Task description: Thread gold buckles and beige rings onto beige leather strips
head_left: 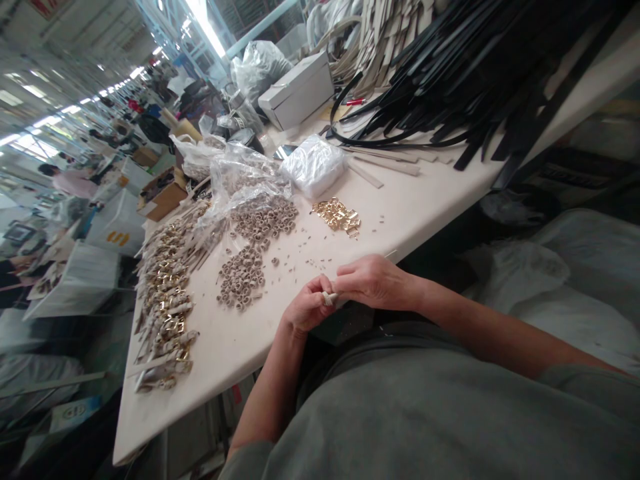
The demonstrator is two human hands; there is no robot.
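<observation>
At the table's near edge, my left hand (pixel 311 303) is closed around a small beige piece (pixel 329 298), which looks like one or more strap loops. My right hand (pixel 373 280) meets it from the right, its fingers pinched together against the piece; what they grip is hidden. A thin pale tip (pixel 391 253) sticks out just beyond the right hand. Ahead of both hands lies a heap of small beige loops (pixel 243 277), with tiny scraps scattered beside it. A pile of gold-coloured metal buckles (pixel 337 217) sits farther back.
Beige straps with gold buckles (pixel 170 300) line the table's left side. Clear plastic bags (pixel 315 163) and a white box (pixel 297 90) stand toward the back. Many black straps (pixel 450 73) are heaped at the right. Bins and a person (pixel 70 180) are beyond the table.
</observation>
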